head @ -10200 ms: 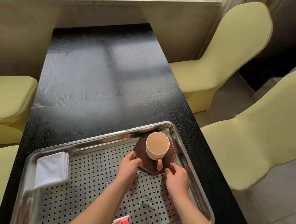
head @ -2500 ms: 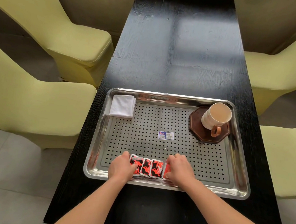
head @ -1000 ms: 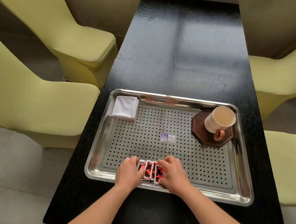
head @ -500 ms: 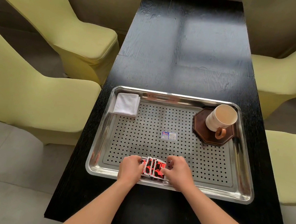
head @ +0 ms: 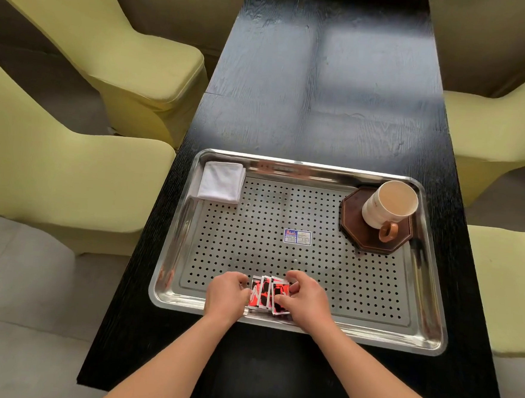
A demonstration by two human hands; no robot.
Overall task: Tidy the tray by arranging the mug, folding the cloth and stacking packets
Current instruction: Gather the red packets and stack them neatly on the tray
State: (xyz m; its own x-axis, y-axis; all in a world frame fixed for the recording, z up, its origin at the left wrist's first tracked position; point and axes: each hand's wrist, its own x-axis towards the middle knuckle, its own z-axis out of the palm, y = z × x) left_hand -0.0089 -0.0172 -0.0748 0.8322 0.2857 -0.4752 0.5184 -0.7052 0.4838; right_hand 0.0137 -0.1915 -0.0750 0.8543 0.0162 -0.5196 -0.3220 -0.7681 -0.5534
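Chair covers (head: pixel 79 179) — pale yellow-green, lined the left of the black table (head: pixel 325 88); more stood at the right.
Tray (head: pixel 177 248) — perforated steel, lay across the near part of the table.
Cloth (head: pixel 222 182) — white, folded into a small rectangle, sat in the tray's far left corner, against the rim.
Left hand (head: pixel 226 295) — rested at the near edge of the tray, fingers curled against the left side of the packets.
Packets (head: pixel 268 294) — red, black and white, overlapping and bunched edge to edge, were pressed between the two hands at the near rim.
Right hand (head: pixel 305 299) — fingers closed on the right side of the packets.
Sticker (head: pixel 297 236) — small label, at the tray's centre.
Coaster (head: pixel 373 237) — dark, octagonal, in the far right corner.
Mug (head: pixel 388 204) — cream, upright on the coaster, its brown handle facing the near side
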